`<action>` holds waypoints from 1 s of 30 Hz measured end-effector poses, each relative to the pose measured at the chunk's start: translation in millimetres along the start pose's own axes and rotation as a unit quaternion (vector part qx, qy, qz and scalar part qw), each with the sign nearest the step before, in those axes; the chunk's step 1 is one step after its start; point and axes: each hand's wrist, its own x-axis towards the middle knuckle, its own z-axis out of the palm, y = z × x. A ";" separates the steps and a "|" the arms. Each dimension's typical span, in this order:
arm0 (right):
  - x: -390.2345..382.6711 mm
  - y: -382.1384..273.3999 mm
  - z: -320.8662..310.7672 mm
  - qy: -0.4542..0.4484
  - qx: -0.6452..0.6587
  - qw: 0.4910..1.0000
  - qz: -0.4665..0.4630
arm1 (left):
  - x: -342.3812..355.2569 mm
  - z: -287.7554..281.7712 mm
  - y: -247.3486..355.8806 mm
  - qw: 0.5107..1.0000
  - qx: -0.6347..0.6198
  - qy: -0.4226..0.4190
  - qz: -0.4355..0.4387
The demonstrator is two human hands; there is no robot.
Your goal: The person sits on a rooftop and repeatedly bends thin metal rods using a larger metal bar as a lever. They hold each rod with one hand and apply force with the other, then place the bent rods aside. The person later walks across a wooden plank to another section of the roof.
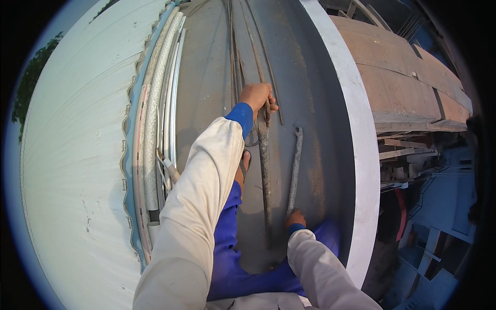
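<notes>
My left hand (257, 98) is closed round a long, rusty rod (257, 54) in the middle of the grey floor. Below that fist a thicker, rough grey-brown bar (265, 170) runs back toward me; whether it joins the rod is hidden by the fingers. Closer to my body on the right, my right hand (295, 219) grips the near end of a shorter, rough grey bar (295, 168). Its far end has a small bent or knobbed tip and points away from me.
Several thin rods (231, 51) lie lengthwise on the floor (201, 77). Pipes (153, 119) line the left side beside a white corrugated sheet (77, 155). A low white-topped wall (361, 134) borders the right, with brown boards (408, 77) beyond. My bare foot (246, 160) is near the bar.
</notes>
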 end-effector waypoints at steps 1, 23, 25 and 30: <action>-4.8 1.4 -1.1 -0.001 -0.006 1.000 -0.017 | -0.1 0.4 0.3 1.000 0.001 0.005 -0.005; -340.5 -17.3 -319.3 -0.137 0.299 0.936 -0.125 | 26.8 9.6 -5.9 0.981 0.164 -0.065 0.085; -357.9 -26.8 -324.9 -0.145 0.298 0.936 -0.120 | 30.3 9.7 -6.7 0.979 0.178 -0.054 0.085; -383.2 -48.7 -337.9 -0.165 0.305 0.934 -0.086 | 20.7 14.2 -3.6 0.983 0.166 -0.048 0.063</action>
